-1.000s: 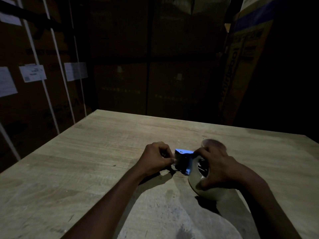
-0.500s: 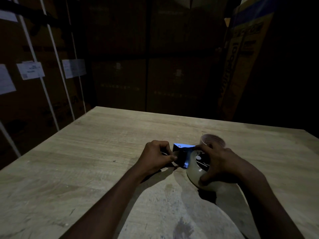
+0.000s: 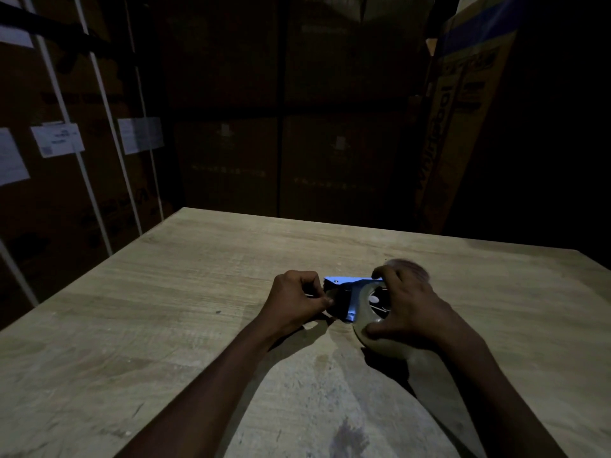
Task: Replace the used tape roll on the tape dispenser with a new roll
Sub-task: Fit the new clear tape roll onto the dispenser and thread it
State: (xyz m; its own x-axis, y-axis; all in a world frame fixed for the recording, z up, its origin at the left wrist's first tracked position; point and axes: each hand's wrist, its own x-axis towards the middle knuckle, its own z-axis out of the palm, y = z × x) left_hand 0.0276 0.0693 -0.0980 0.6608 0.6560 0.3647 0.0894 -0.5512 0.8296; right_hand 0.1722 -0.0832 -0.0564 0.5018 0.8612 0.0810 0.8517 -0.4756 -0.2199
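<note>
A blue tape dispenser lies on the wooden table, with a roll of clear tape mounted on its wheel. My right hand grips the roll, fingers curled over its top and side. My left hand pinches the front end of the dispenser near the toothed blade, thumb and fingers closed there. Just behind my right hand lies another round, dim roll-like shape, mostly hidden by the fingers.
Stacked cardboard boxes wall off the table's far side. Strapped boxes with paper labels stand at the left, and a tall printed carton at the right. The room is dark.
Both hands stay on the dispenser and roll. My right hand has shifted slightly on the roll, and the dispenser's blue top shows a little more.
</note>
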